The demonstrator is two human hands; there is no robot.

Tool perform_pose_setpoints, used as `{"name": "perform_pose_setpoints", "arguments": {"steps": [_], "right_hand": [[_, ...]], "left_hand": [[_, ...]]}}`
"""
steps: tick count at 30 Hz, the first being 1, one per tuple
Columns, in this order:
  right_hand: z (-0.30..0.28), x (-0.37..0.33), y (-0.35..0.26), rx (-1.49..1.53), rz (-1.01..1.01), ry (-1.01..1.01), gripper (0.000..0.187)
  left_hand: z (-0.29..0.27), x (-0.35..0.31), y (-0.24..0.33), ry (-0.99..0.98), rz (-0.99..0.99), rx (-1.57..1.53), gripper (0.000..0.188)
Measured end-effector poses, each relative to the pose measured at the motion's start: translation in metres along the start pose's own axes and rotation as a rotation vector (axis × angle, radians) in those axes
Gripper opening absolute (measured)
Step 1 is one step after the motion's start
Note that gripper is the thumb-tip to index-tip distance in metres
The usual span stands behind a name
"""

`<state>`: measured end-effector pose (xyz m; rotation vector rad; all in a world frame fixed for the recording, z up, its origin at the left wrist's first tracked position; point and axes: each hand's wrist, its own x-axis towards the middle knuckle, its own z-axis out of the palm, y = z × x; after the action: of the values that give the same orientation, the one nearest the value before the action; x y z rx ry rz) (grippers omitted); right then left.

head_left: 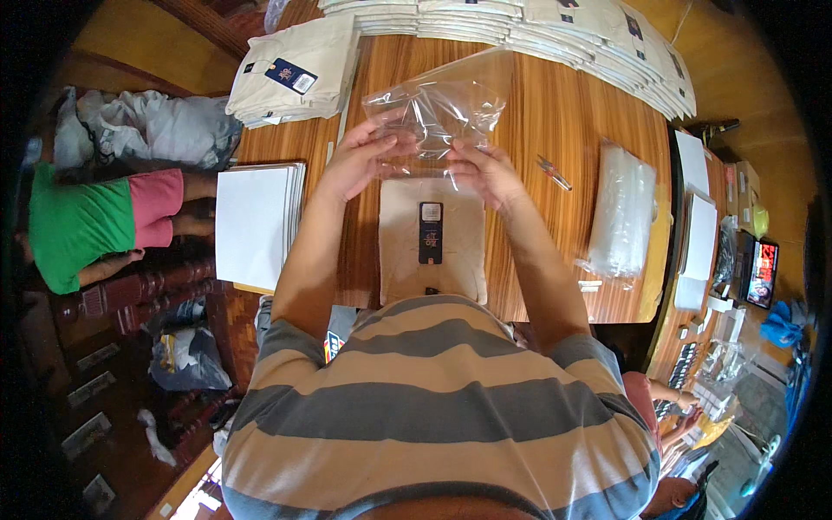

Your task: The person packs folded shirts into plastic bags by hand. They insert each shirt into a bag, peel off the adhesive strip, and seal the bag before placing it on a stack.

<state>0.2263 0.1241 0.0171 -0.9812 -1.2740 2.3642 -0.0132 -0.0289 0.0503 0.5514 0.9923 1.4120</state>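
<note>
A clear plastic bag (455, 100) is stretched between my two hands above the table. My left hand (368, 156) grips its left side, fingers closed on the film. At the bag's lower right, my right hand (484, 172) pinches the edge between thumb and fingers. Just below the hands, close to my body, lies a folded beige garment (399, 260) with a dark hang tag (431, 232) on top. Its near end is partly covered by my striped shirt.
Folded garments are stacked at the far left (321, 65) and bagged ones along the back (598, 43). White sheets (258, 225) lie at left. Thread snips (555, 172) and a pile of clear bags (622, 212) sit right. A person in green (87, 225) stands left; another person's hands (686, 403) work right.
</note>
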Motion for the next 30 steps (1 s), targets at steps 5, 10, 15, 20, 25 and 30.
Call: {"name": "perform_pose_setpoints", "arguments": {"steps": [5,10,15,20,25,30], "right_hand": [[-0.041,0.028,-0.003,-0.366,0.109,0.106,0.026],[-0.057,0.067,-0.017,-0.471,0.046,0.159,0.019],[-0.074,0.079,-0.02,-0.571,-0.204,0.222,0.02],[-0.081,0.031,0.046,-0.778,-0.235,0.295,0.029],[-0.08,0.013,0.069,-0.592,-0.151,0.342,0.034],[-0.083,0.0,0.065,-0.523,-0.087,0.242,0.036]], "left_hand": [[-0.045,0.01,-0.035,0.29,-0.08,0.324,0.033],[-0.036,0.042,-0.031,0.396,-0.182,0.335,0.026],[-0.049,0.058,-0.043,0.463,-0.057,0.534,0.022],[-0.052,0.026,-0.091,0.587,0.015,0.945,0.028],[-0.056,-0.006,-0.101,0.547,-0.013,0.767,0.029],[-0.062,-0.028,-0.102,0.482,-0.162,0.476,0.028]]}}
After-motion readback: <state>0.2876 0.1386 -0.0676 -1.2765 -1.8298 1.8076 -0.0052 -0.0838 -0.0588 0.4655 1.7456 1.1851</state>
